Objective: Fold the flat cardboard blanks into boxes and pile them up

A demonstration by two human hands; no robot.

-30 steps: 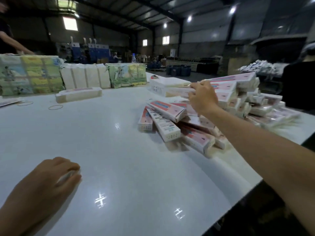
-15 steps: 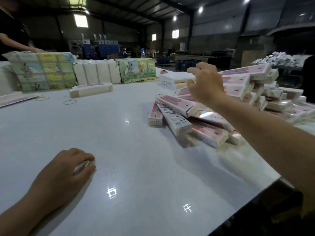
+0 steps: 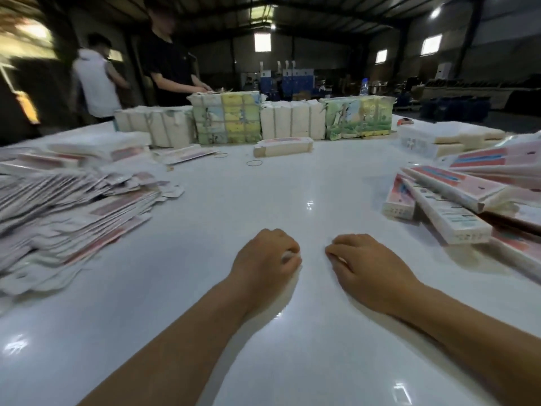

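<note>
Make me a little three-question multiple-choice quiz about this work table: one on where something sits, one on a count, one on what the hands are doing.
1. Where is the heap of flat cardboard blanks?
A. On the table's left
B. On the floor
C. In the person's arms

2. How many loose rubber bands lie near the far middle of the table?
A. None
B. Two
C. Five

3. What does the right hand hold?
A. A finished box
B. A bottle
C. Nothing

Answers: 1 A, the blanks spread over the left side. 2 B, one rubber band and another lie there. 3 C, its curled fingers rest on the bare tabletop beside the left hand, away from the finished boxes.
</note>
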